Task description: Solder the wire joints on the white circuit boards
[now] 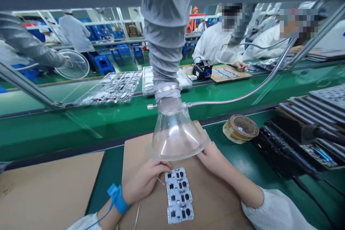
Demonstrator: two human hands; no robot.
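Observation:
A strip of several joined white circuit boards (179,196) with black components lies on a brown cardboard sheet (215,201). My left hand (147,179), with a blue wrist strap (118,197), is closed at the strip's upper left corner, its fingertips close to the top board. A thin silvery strand that looks like solder wire (137,215) runs up under this hand and comes out by its fingers. My right hand (210,156) rests at the sheet's right side, beyond the strip. The clear cone hood (178,136) partly covers its fingers, so their grip cannot be made out.
A grey duct (167,36) hangs above the hood. At right are a tape roll (240,128), black cables and stacked trays (318,111). Another cardboard sheet (45,190) lies left. Across the green divider, a co-worker in white (211,43) sits near more boards (225,72).

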